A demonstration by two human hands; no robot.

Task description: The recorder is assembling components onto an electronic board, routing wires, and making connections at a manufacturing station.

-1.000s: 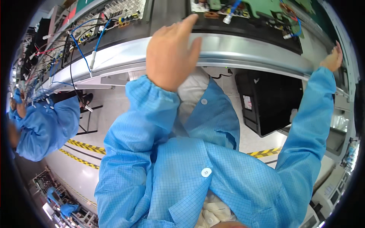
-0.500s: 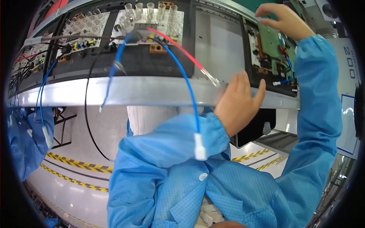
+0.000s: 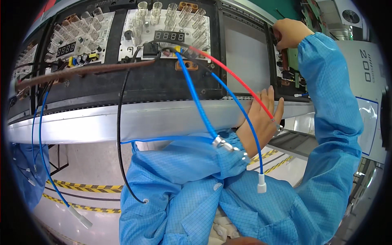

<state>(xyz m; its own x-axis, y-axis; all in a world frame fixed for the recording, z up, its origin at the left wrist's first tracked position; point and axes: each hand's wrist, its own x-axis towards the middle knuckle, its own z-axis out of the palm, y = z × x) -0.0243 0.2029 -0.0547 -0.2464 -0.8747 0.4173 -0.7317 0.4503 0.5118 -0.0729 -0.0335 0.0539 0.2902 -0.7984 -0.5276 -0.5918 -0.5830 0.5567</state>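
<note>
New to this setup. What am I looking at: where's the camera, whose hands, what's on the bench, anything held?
No robot here: a person in blue checked sleeves works with bare hands. The view comes from a wide fisheye camera on their head, looking down, so straight edges bend.

Along the silver metal rail sit black frames carrying white circuit boards with upright clear tubes and digit displays. A red wire and blue wires hang over the rail.

The left hand, fingers extended, is at the rail, with nothing visibly held; wires cross in front of it. The right hand curls near the farthest-right frame; whether it grips anything is hidden.
</note>
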